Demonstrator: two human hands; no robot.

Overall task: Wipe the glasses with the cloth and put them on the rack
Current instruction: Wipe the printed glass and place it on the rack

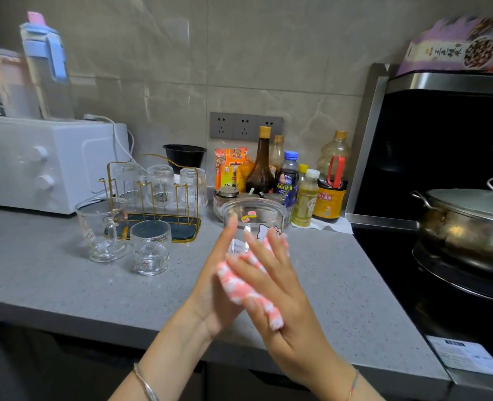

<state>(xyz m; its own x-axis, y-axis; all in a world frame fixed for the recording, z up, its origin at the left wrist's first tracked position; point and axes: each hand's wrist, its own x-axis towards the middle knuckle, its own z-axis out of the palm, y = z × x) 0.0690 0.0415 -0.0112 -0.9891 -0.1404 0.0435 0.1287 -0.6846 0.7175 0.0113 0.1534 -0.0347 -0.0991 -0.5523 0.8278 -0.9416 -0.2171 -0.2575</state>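
Head view
Glasses, count: 6 in all. 1 in the hands, 2 loose on the counter point(66, 285), 3 on the rack point(164, 219).
Held glass point(254, 211): wide, clear, smooth wall w/ cartoon stickers; mouth up, axis approx. upright; base hidden by the fingers. It sits in front of the jars point(226, 196), right of the rack.
Cloth point(236, 282): 1, pink-and-white, soft and nubby. It is sandwiched between the two palms below the held glass. Long axis diagonal, from the R fingertips down to the R thumb, where one end pokes out.
L hand point(219, 273): fingers straight and together, palm facing right, tips against the glass wall.
R hand point(280, 287): fingers straight and spread, laid flat over the cloth, pressing it toward the L palm.
Loose glasses: mug point(103, 227) w/ handle, smooth; tumbler point(151, 247), patterned. Both clear, mouths up, just in front of the rack.
Ribbed glasses point(161, 183): 3, clear, fluted, mouths down on the pegs.
Rack, build: thin gold wire over a dark flat tray.
Bottles point(261, 166): 6, glass or plastic, upright, right of the rack by the wall.
Sockets point(245, 125): 3, grey, in a row.
Counter, surface: grey speckled stone.
Pot point(470, 224): 1, metal, lidded, far right.
Bracelets: 1 per wrist.
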